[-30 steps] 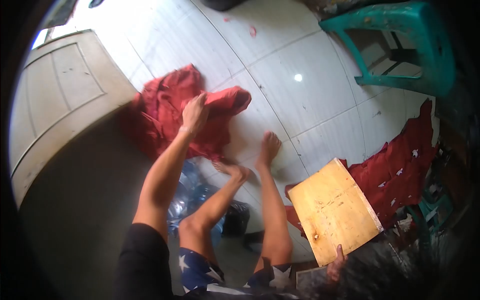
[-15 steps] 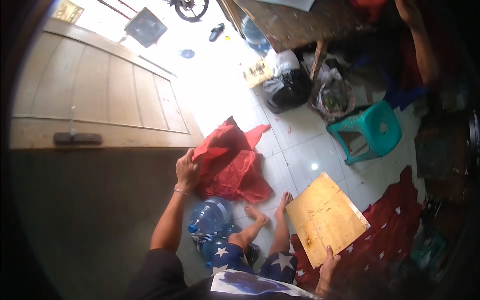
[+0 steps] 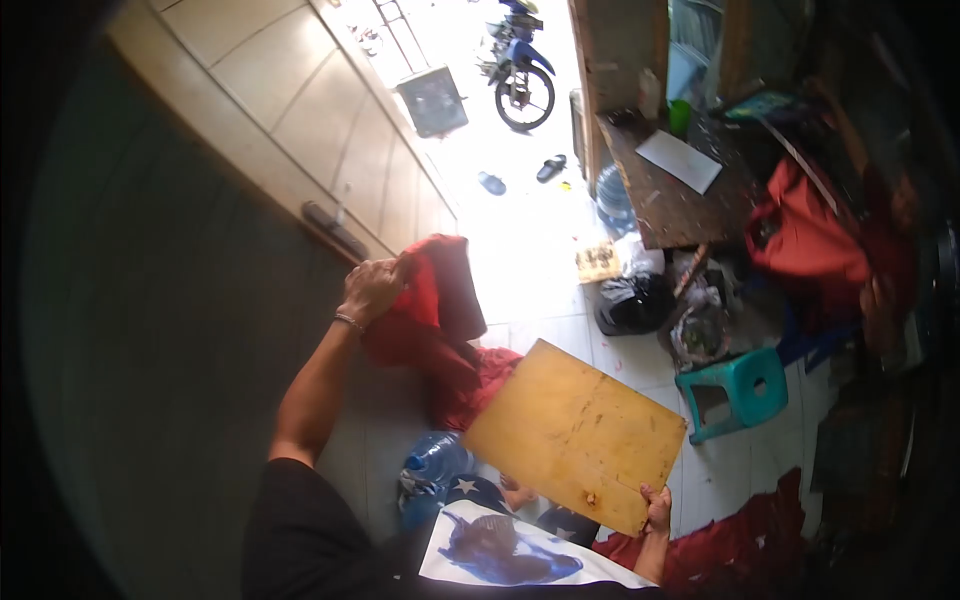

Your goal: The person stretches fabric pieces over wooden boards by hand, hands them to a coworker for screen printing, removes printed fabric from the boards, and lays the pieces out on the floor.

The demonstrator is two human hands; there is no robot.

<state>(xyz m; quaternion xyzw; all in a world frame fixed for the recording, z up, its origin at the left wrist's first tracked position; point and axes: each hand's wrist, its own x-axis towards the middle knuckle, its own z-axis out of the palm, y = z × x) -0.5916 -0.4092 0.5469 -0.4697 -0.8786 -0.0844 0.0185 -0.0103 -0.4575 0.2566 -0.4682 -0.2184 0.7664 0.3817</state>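
Observation:
My left hand (image 3: 374, 290), with a bracelet at the wrist, is closed on the top edge of a red cloth (image 3: 440, 290). The cloth hangs in folds toward the floor beside the wooden door. In my right hand (image 3: 656, 509) is a flat yellow board (image 3: 580, 430), gripped at its lower right corner. Dark stains and scratches mark the board's face. It is tilted in front of my legs and overlaps the lower end of the red cloth in my view, hiding part of it.
Blue water jugs (image 3: 438, 458) stand by my legs. A green stool (image 3: 755, 392), a black plastic bag (image 3: 635, 303) and a cluttered table (image 3: 670, 215) are to the right. Another person's hand (image 3: 880, 300) is near red fabric (image 3: 815, 240). Dark red cloth (image 3: 730, 545) lies on the floor.
My left hand has raised the red cloth off the floor. The yellow board has moved left, across my legs and toward the cloth. My view has tilted up, showing more of the doorway and motorbike.

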